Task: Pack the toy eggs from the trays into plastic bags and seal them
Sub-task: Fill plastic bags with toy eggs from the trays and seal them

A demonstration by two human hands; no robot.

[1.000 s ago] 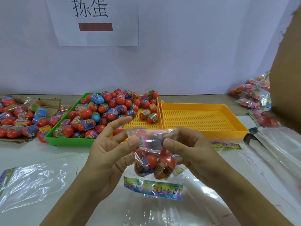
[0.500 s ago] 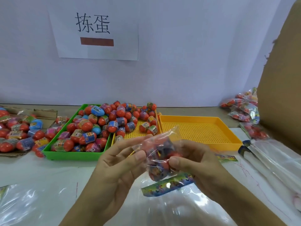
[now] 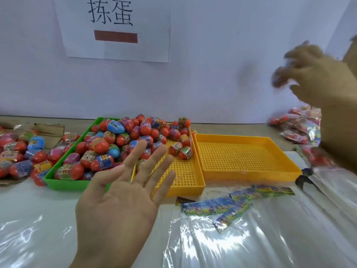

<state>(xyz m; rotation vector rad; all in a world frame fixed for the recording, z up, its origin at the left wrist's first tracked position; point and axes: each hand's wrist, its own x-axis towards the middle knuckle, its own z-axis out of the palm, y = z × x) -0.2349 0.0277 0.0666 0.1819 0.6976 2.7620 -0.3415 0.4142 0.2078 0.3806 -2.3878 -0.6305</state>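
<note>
Nearest: clear plastic sheeting (image 3: 251,238), glossy and creased, spread over the white surface (image 3: 29,202).

Left hand (image 3: 123,202): palm up, fingers straight and spread, holding nothing; raised above the near surface, its fingertips overlapping the view of the two left trays.

Empty plastic bags (image 3: 231,206): flat, with colourful printed header strips, lying loosely fanned on the sheeting just in front of the yellow trays.

Green tray (image 3: 63,181): left of centre, heaped with toy eggs (image 3: 119,140), mostly red with printed wrappers, some blue or pink.

Yellow tray, left (image 3: 185,182): perforated base, touching the green tray's side; eggs spill over its far half, near half bare.

Yellow tray, right (image 3: 247,157): perforated, just beside the first yellow tray.

Loose eggs on flattened cardboard (image 3: 19,151): far left.

Filled bags of eggs (image 3: 297,128): piled far right, near the wall.

Right hand (image 3: 316,78): raised high at far right, blurred; fingers curled, something blurred and reddish at the fingertips; grip cannot be determined.

Paper sign (image 3: 116,28): on the wall, printed characters above a dark red bar.
</note>
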